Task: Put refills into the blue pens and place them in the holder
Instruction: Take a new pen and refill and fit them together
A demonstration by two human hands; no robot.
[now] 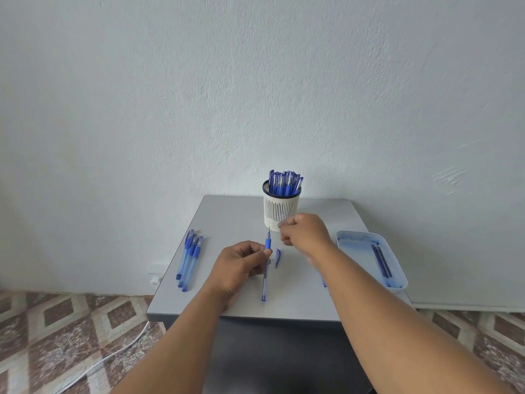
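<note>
Blue barrel nearest us: the pen (265, 268) stands almost straight up and down in the view, its cap end low toward the bench's near edge and its bare metal tip pointing away, at the holder. The left hand (241, 264) has it, fingers and thumb curled round the barrel just under the blue grip sleeve. Just beyond, the right hand (304, 231) hovers off the tip, fingers bunched together as if pinching something small; what it holds, if anything, I can't make out. So the tip sits just left of and slightly nearer than that right hand, which is the closer one for whatever comes next at the nib end.

Lying on the grey bench (227, 217) just right of the barrel is the loose cap (277, 257), its length roughly parallel to the pen. My guess is capping comes next, and the cap is right there under the right wrist.

Off left, three more blue pens (189, 260) lie side by side. Off right, the pale tray (397, 265) carries two dark refills (382, 260).

Farthest back, the white slotted holder (280, 211) stands upright, already packed with pens, directly beyond the tip. Nothing blocks that line except the right hand itself.
</note>
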